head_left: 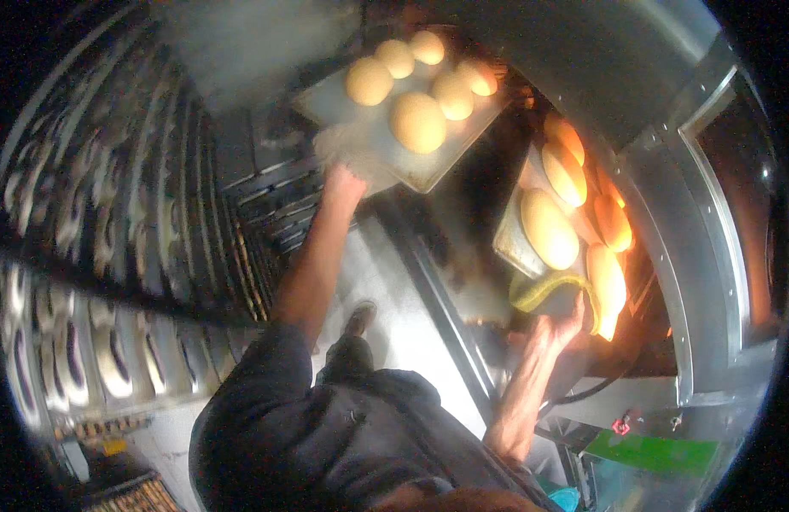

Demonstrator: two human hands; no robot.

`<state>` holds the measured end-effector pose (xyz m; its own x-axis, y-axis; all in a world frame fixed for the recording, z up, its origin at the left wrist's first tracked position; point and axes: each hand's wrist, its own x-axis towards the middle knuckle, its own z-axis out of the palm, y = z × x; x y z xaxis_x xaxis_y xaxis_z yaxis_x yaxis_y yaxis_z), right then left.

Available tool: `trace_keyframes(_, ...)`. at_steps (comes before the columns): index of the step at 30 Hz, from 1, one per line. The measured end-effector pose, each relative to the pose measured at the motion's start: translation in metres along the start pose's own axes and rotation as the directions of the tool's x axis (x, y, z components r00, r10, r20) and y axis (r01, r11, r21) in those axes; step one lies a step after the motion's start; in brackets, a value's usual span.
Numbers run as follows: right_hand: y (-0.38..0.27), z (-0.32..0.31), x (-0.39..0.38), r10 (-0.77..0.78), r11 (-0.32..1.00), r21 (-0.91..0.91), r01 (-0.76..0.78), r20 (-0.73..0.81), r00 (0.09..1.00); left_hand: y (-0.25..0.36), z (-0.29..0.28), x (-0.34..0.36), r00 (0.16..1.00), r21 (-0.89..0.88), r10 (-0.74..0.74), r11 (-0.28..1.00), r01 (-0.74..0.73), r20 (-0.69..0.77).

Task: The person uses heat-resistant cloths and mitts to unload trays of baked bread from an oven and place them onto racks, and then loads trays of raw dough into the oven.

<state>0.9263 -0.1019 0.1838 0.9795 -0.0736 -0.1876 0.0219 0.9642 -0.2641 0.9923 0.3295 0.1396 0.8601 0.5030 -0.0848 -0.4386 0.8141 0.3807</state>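
My left hand (pixel 343 179) grips the near-left corner of a metal tray (pixel 420 175) with a pale, blurred cloth (pixel 334 141). Several round golden buns (pixel 416 121) sit on that tray, held above a slatted rack. My right hand (pixel 556 324) is closed on a folded yellow cloth (pixel 535 292) at the near edge of a second tray (pixel 505 239). That tray holds several long oval loaves (pixel 548 226), lit orange inside the opening of a steel oven (pixel 684 256). The fingertips of both hands are partly hidden by the cloths.
Tall metal racks with corrugated trays (pixel 113 341) fill the left side, with small baked pieces (pixel 138 495) low down. A pale floor (pixel 420 350) shows below, with my shoe on it. The oven's steel frame curves along the right, above a green panel (pixel 650 452) and a red valve (pixel 620 427).
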Motion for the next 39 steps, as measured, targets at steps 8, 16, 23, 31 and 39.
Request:
trace_keyframes(8,-0.011,-0.014,-0.135,-0.015,0.992,-0.130,0.005,-0.074,0.997,0.030,-0.091,-0.202,0.993,0.071,0.057,0.996,-0.050,-0.100)
trace_keyframes(16,-0.046,-0.055,-0.301,0.068,0.991,-0.123,-0.049,0.158,0.985,-0.031,-0.179,-0.307,0.958,-0.260,-0.081,0.953,0.156,0.277)
trace_keyframes(23,-0.109,-0.111,-0.440,0.164,0.966,-0.238,-0.105,0.246,0.955,-0.040,-0.203,-0.530,0.988,0.025,-0.153,0.988,0.153,0.003)
trace_keyframes(31,-0.116,-0.122,-0.436,0.379,0.916,-0.286,-0.280,0.395,0.837,0.013,-0.258,-0.748,0.973,0.082,-0.209,0.973,0.218,-0.099)
trace_keyframes(39,-0.129,-0.132,-0.428,0.308,0.914,-0.359,-0.186,0.320,0.896,0.087,-0.315,-0.952,0.957,0.199,0.108,0.979,-0.054,-0.271)
